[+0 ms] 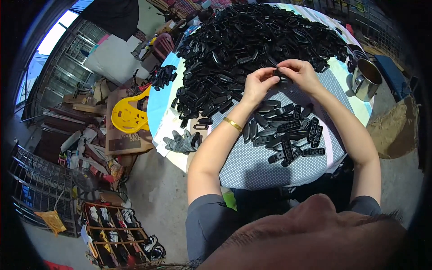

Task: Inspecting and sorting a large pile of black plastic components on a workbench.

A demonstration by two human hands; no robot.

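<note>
Above the patterned cloth on the round table, my left hand [258,85] and my right hand [303,77] meet fingertip to fingertip. Both pinch a small black plastic part [280,74], mostly hidden by the fingers, so its exact kind does not show. Just beyond them spreads a large heap of black plastic parts [243,49], many with long oval frames. Between my forearms lies a smaller group of black plastic pieces [288,130], some smooth and some with slotted undersides. A grey glove [184,143] rests beside my left forearm.
A shiny metal mug [365,83] stands near the table's right edge. A small black cluster [163,76] sits at the left edge. Off the table to the left are a yellow plastic seat [123,117], a cardboard box [130,145] and a shoe rack [119,234].
</note>
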